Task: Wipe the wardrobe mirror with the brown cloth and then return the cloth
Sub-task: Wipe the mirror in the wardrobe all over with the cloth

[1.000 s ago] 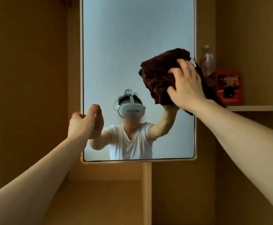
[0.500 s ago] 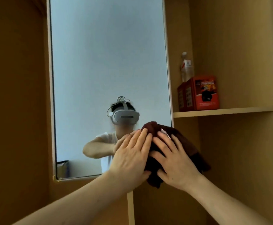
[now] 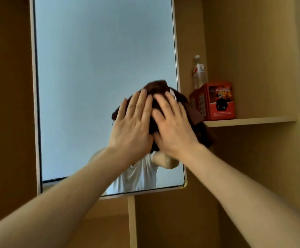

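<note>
The tall wardrobe mirror [image 3: 95, 68] stands in a pale frame against the wooden back wall. A bunched brown cloth [image 3: 157, 87] lies flat against its lower right part. My left hand [image 3: 133, 126] and my right hand [image 3: 174, 129] press side by side on the cloth with straight, spread fingers. Most of the cloth is hidden under both hands; its right edge hangs past the mirror frame. The reflection shows a person in a white shirt below my hands.
A wooden shelf [image 3: 249, 120] juts out right of the mirror. On it stand a red box [image 3: 219, 101] and a clear plastic bottle [image 3: 199, 72] behind it. A vertical wooden divider [image 3: 132, 221] runs below the mirror.
My left hand left the mirror's left edge and joined my right hand on the cloth. Both hands with the cloth dropped low, then moved up the mirror's right side.
</note>
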A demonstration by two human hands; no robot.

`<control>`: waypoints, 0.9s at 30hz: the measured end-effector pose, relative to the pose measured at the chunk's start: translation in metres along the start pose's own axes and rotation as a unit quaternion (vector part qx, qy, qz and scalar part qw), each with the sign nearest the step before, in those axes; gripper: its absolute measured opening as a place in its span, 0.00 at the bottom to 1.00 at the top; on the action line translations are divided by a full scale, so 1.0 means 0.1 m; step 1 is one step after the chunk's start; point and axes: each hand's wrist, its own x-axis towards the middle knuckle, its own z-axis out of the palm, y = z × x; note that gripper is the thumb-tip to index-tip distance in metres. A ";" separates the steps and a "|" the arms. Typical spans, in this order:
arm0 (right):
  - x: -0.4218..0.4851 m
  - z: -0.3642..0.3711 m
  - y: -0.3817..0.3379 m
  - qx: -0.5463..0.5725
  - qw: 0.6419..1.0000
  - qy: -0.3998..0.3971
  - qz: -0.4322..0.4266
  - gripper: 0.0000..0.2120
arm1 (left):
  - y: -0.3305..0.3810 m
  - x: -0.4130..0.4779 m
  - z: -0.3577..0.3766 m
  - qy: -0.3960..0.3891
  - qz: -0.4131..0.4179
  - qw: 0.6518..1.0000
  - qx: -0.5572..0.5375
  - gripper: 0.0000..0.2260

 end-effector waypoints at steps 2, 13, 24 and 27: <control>-0.44 0.15 -0.11 0.006 1.000 -0.002 -0.004 0.25 | 0.08 -0.38 0.16 0.012 0.043 0.999 -0.002 0.32; -1.26 0.33 -0.17 -0.026 0.996 -0.052 -0.068 0.21 | 0.10 -0.91 0.28 -0.081 0.148 0.986 0.010 0.32; -0.12 0.04 -0.02 -0.011 1.000 -0.008 0.017 0.26 | -0.09 0.09 -0.05 -0.057 0.015 0.997 0.054 0.30; -0.72 0.18 -0.29 0.007 0.999 -0.014 0.038 0.26 | 0.01 -0.41 0.09 -0.036 0.085 0.995 0.044 0.27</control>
